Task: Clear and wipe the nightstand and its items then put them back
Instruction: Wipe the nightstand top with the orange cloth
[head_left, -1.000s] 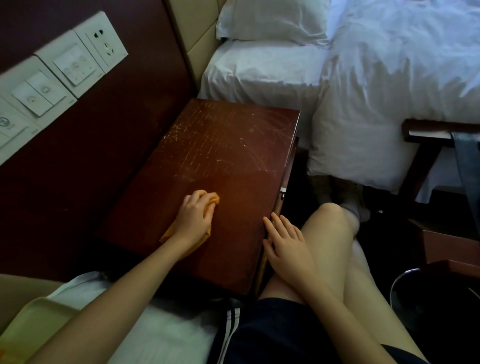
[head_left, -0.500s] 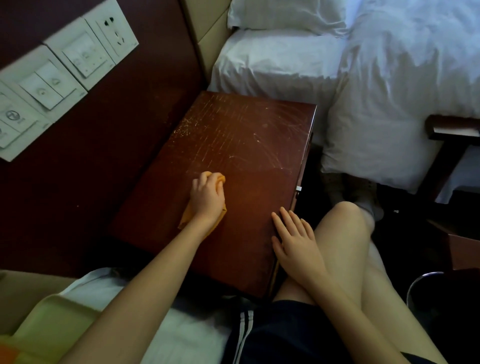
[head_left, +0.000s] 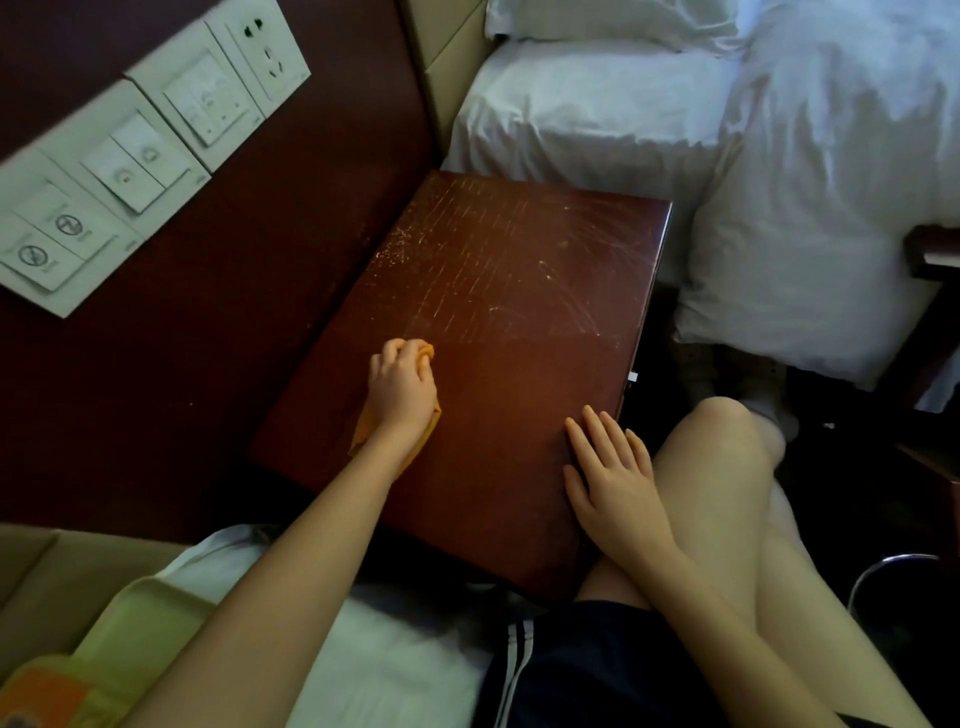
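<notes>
Nightstand tabletop (head_left: 519, 415), centre of frame: nothing stands on it, so clearing looks done and wiping is under way. Pale streaks (head_left: 467, 260) and specks cover its far half.

Left hand (head_left: 402, 387), centre left: over the last second it slides off the near part toward the far left and now sits at the border of the streaked zone. Grip curled over the cloth (head_left: 363, 431), pressing it to the wood. Judgement: the stroke is heading into the unwiped part, and most of the far half is left.

Right hand (head_left: 610, 467), lower centre right: same place as before, fingers straight and spread, flat on the near right edge, holding nothing.

Hard to read:
- Near half of the tabletop is dim; clean or only shadowed, I cannot tell.
- Tray (head_left: 145, 613), lower left corner, is cut off by the frame and its contents are unreadable. Where the removed items sit is not shown.
- The orange cloth is mostly under the hand; only two edges show.
</notes>
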